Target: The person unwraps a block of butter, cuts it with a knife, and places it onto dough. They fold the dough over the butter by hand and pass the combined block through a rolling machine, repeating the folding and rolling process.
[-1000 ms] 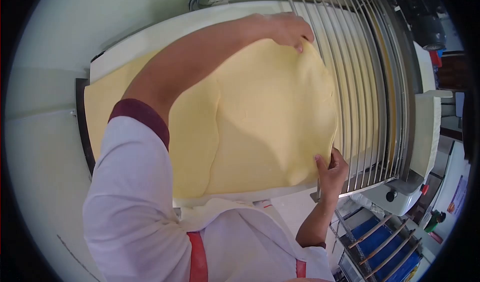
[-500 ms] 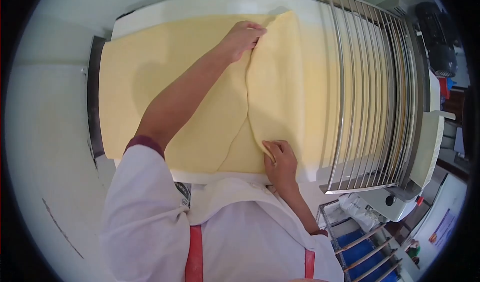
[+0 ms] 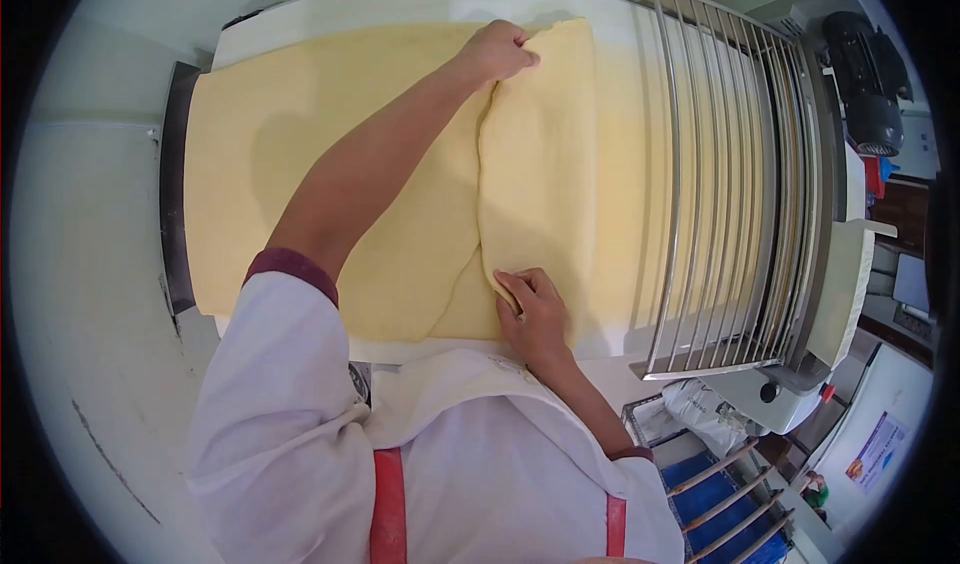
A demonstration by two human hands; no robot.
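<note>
A wide, pale yellow sheet of dough lies across the white belt of a dough sheeter. Its right part is doubled over as a flap, whose free edge runs from far to near across the middle. At the far end of that edge, my left hand is closed on the dough. My right hand pinches the near corner of the flap, which curls up between thumb and fingers. A slanting edge of dough shows just left of the right hand.
A metal bar guard stands over the belt at right, with the dough passing beneath it. Beyond it sits a dark motor. A dark edge borders the belt at left. Lower right, a rack holds something blue.
The flap's free edge has shifted left, its near corner most of all. My right hand has moved left with it, while my left hand stays at the far edge, turned slightly.
</note>
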